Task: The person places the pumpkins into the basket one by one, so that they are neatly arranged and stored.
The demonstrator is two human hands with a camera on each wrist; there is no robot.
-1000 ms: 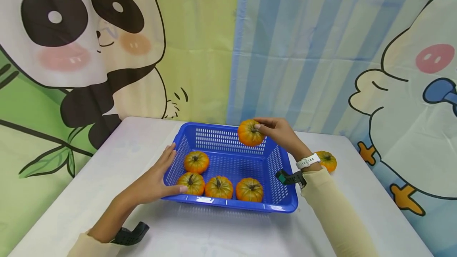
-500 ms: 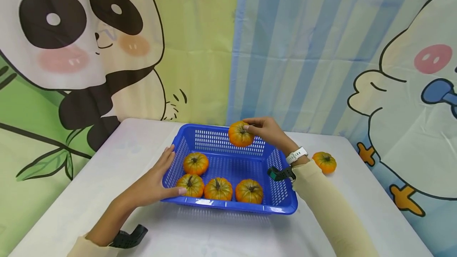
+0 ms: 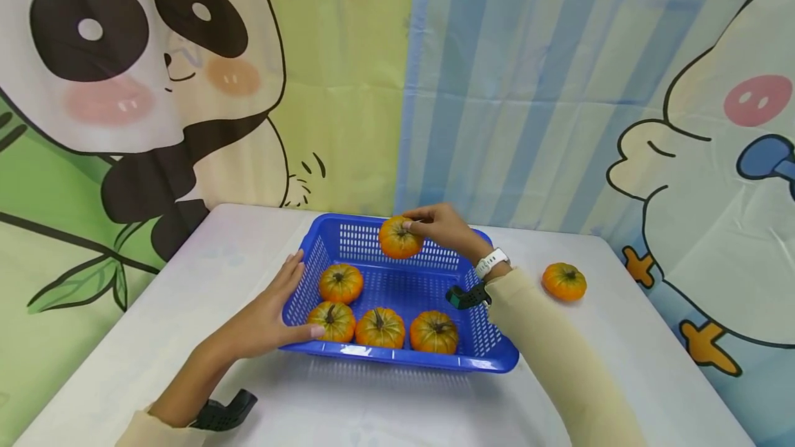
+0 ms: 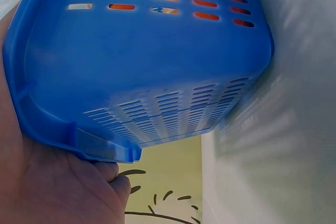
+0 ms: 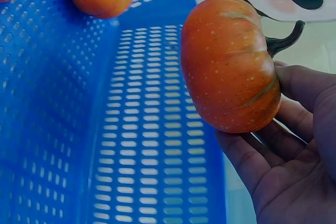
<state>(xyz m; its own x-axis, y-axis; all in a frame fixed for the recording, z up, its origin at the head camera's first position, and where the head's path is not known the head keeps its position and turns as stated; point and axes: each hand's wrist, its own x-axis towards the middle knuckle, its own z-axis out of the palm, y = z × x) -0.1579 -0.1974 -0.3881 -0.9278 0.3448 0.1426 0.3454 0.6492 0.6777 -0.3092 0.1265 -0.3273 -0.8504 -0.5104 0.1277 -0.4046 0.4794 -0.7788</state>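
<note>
My right hand [image 3: 444,227] pinches a small orange pumpkin [image 3: 396,239] with thumb and fingers, holding it up over the back of a blue plastic basket [image 3: 484,363]. In the right wrist view its dark curved stem [image 5: 286,41] points away from the basket, towards the thumb side. My left hand [image 3: 263,316] rests against the basket's front left corner, fingers straight along the left side and thumb on the front rim. Inside, several pumpkins sit: one at the left [image 3: 341,283] and a row along the front, including a middle one [image 3: 381,328].
One more pumpkin [image 3: 564,281] stands on the white table [image 3: 348,412], right of the basket. A curtain with cartoon animals [image 3: 348,88] hangs close behind the table. The right sleeve [image 3: 553,350] crosses over the basket's right side.
My right hand has moved left and slightly down with the pumpkin, from the basket's back right towards its middle. The left hand and the basket stay in place.
</note>
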